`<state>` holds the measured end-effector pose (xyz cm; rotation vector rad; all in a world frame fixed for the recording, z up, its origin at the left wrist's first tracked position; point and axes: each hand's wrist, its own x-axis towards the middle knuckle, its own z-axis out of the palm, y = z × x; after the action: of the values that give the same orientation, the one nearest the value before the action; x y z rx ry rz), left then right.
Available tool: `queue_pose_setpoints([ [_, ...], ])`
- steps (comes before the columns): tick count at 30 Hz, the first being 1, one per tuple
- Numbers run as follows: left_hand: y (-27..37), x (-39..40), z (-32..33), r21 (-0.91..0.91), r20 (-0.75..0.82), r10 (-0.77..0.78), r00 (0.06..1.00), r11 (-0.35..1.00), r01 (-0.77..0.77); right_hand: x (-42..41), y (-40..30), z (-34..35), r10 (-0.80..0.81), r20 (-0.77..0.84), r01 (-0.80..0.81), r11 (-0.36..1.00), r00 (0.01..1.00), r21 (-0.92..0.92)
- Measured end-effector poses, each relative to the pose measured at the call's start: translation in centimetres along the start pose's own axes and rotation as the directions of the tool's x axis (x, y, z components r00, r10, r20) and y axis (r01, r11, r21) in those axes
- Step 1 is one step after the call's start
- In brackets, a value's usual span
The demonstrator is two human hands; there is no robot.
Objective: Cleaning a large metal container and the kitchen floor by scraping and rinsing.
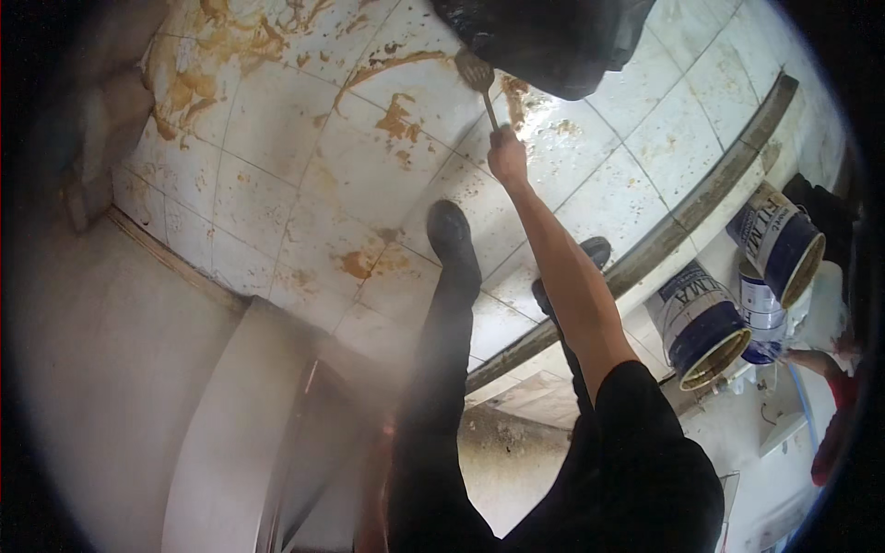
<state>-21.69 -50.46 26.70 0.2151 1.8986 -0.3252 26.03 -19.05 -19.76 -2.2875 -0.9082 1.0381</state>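
Observation:
My right hand (508, 157) grips the handle of a slotted turner (476, 73). Its dirty blade is close to the tiled floor (588, 166), beside a black plastic bag (553, 41) at the top of the view. The bag's contents are hidden. Brown, wet-looking smears (397, 119) mark the white tiles, and a thicker yellow-brown mass (190, 76) spreads at the upper left. A curved brown streak runs across the tiles towards the blade. My left hand is out of view.
My dark shoes (453, 228) are on the tiles. A raised ledge (719, 181) borders the floor at right. Beyond it are stained buckets (702, 325) bearing writing, and a can (760, 304). Another person's arm (816, 361) reaches in at far right. A pale wall (138, 345) stands left.

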Motion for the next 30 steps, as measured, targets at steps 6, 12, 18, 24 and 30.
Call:
queue_pose_setpoints([
  [6, -1.5, -4.4, 2.1, -0.052, 0.014, 0.038, 0.999, 0.998, -0.037, -6.9, 4.6, -13.6, 0.001, -0.045, -0.007, 0.991, 0.999, -0.134],
  [12, -6.5, -4.2, 5.8, -0.113, 0.022, -0.009, 1.000, 0.993, 0.012, -2.3, 12.5, -15.3, -0.005, -0.080, -0.006, 0.991, 0.997, -0.133],
  [18, -13.7, -3.3, 8.5, -0.191, 0.044, -0.134, 0.990, 0.972, 0.140, -1.2, 14.2, -2.0, -0.394, -0.108, 0.401, 0.914, 0.913, 0.052],
  [24, -19.8, -6.8, 11.5, -0.327, 0.121, -0.172, 0.978, 0.923, 0.202, -9.5, 10.4, 3.4, -0.345, 0.366, 0.394, 0.916, 0.865, -0.069],
  [30, -22.4, -8.6, 14.7, -0.379, 0.048, -0.045, 0.998, 0.924, 0.060, -11.8, 8.9, -2.8, -0.266, 0.282, 0.333, 0.917, 0.922, -0.222],
])
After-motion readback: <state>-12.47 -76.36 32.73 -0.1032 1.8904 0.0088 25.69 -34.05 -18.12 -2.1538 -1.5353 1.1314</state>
